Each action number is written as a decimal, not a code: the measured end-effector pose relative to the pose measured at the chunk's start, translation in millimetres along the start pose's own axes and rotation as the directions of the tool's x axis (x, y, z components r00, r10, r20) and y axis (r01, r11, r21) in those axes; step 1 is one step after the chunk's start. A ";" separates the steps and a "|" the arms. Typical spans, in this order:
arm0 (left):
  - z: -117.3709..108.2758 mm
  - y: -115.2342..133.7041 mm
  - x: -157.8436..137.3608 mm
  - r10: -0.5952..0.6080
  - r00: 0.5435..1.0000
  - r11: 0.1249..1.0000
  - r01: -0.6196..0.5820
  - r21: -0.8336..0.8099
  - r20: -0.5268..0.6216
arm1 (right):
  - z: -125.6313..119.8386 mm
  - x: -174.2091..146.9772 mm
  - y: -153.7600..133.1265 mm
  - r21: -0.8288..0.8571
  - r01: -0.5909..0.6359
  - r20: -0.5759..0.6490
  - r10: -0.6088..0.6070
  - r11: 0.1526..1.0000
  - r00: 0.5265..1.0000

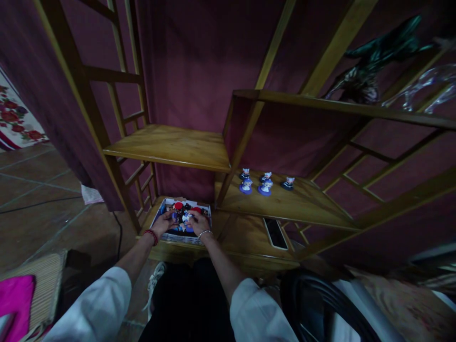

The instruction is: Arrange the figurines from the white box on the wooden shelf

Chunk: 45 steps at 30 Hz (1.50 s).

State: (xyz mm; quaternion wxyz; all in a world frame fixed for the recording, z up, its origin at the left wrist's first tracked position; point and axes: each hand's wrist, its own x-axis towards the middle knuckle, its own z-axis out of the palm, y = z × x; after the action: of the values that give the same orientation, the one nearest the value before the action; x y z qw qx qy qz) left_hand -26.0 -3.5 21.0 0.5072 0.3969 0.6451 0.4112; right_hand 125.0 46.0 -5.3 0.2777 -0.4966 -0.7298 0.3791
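Note:
A white cardboard box (205,236) full of small colourful figurines stands on the lower shelf. Over its left part is my left hand (164,224), its fingers closed at a small purple piece (174,216) whose kind I cannot make out. My right hand (200,224) reaches over the box's right part, its thumb and fingers pinched at a white-and-purple figurine (186,217). Between and behind the hands lie a round red piece (178,205) and several dark figures. The fingers partly hide what they hold.
On the raised shelf (285,206) to the right stand several figurines (265,186), some with purple bases. A phone (275,233) lies on the lower shelf. A wooden shelf board (171,145) overhangs behind the box. Dark green and clear ornaments (366,71) occupy the upper right shelf.

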 end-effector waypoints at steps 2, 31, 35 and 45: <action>1.0 0.7 -6.2 -0.006 0.999 0.989 0.011 -0.147 0.031 | -2.5 -3.1 -7.0 0.117 -0.053 0.006 0.053 0.992 0.999; 29.8 27.9 -84.6 0.242 0.960 0.638 -0.049 -0.769 0.140 | -57.8 -60.2 -76.9 0.425 0.111 -0.053 -0.097 0.899 0.994; 34.1 34.2 -94.4 0.244 0.962 0.597 -0.051 -0.800 0.120 | -65.2 -67.9 -85.2 0.423 0.143 -0.054 -0.133 0.895 0.990; 41.6 48.6 -113.0 0.253 0.965 0.549 -0.084 -0.832 0.069 | -80.8 -80.0 -98.5 0.309 0.229 -0.085 -0.213 0.923 0.973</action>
State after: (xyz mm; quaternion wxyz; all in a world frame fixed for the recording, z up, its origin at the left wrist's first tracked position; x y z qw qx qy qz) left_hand 38.7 -86.3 97.3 0.6474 0.2111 0.2891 0.6729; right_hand 165.7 -28.1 119.2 0.4128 -0.3693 -0.7037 0.4449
